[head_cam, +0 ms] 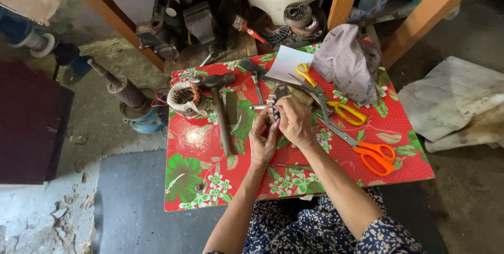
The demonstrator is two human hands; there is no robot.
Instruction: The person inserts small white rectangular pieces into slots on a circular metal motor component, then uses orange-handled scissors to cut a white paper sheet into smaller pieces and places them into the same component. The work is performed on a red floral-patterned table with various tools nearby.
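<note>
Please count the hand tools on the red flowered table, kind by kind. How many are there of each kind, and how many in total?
Scissors: 3, two yellow-handled and one orange-handled
Hammer: 1
Total: 4
Both hands, left and right, hold a small metal motor part, which is not counted.

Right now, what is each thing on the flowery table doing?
Small metal motor part: held up by both hands.
Left hand: gripping it from below.
Right hand: fingers pinching it.
Hammer: lying flat.
Orange scissors: lying shut.
Yellow scissors: lying flat.
Grey cloth: crumpled.
</note>
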